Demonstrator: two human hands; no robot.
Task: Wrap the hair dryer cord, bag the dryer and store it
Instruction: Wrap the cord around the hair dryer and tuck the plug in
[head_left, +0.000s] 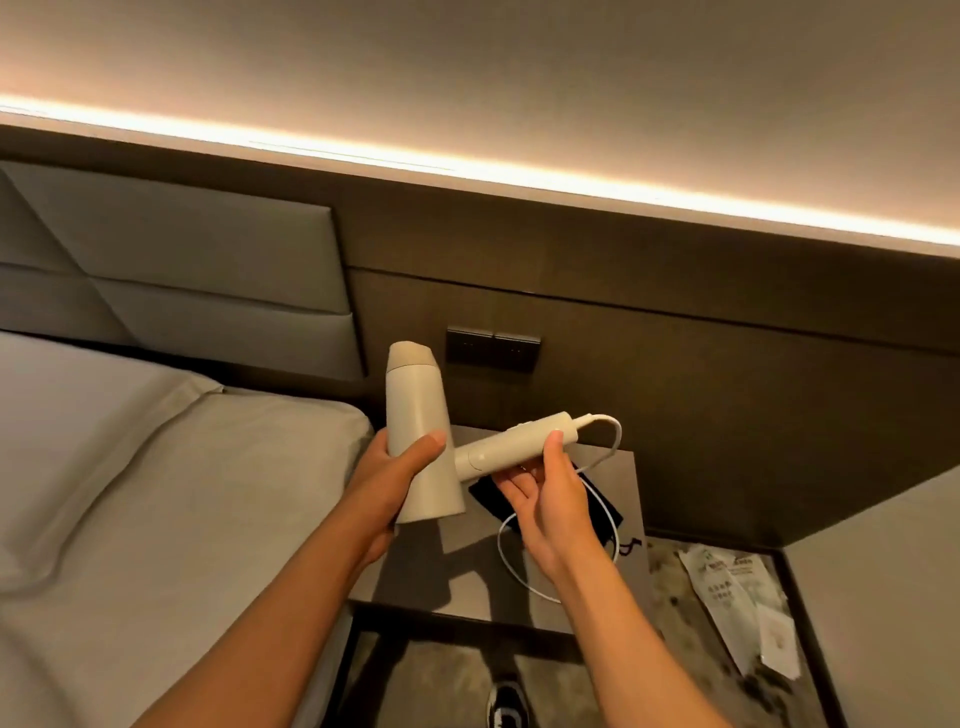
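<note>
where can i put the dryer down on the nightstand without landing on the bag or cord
The nightstand shows a bare strip on its left, between the bed and the black bag. The middle and right are crowded: the bag lies there with the white cord looped over it. The bed surface beside the left hand is also free.

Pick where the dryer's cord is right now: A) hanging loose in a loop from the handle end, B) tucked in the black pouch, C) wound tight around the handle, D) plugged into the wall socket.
A: the white cord leaves the end of the hair dryer handle and droops in an open loop over the bedside table, unwound.
</note>
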